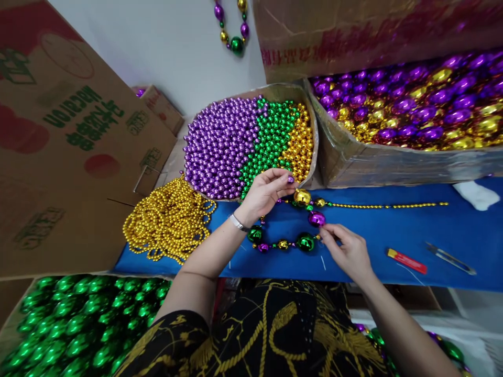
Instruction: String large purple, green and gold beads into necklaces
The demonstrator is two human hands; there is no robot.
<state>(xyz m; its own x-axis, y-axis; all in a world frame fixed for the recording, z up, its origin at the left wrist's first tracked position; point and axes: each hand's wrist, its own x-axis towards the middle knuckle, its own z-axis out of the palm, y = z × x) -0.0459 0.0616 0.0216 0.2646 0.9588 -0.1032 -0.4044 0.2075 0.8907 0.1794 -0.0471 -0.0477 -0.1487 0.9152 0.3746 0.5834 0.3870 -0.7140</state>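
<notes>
Bead necklace [305, 242], of purple, green and gold balls, lay in a loop on the blue counter [393, 230], between the two grips. The left grip [265, 192] was closed at the fingertips on a small purple bead [291, 179], at the far side of the loop; a large gold ball [303, 197] lay just beside those fingertips. The right grip [349, 254] was closed, thumb against forefinger, on the necklace's right side, next to a large purple ball [316, 219]. A thin gold strand [377, 206] extended rightward from the loop's far side. A carton [291, 91] of purple, green and gold beads stood just beyond the left grip; heaped gold strands [165, 220] lay to its left. A red-and-yellow packet [406, 261] and a slim tool [451, 258] lay right of the right grip.
</notes>
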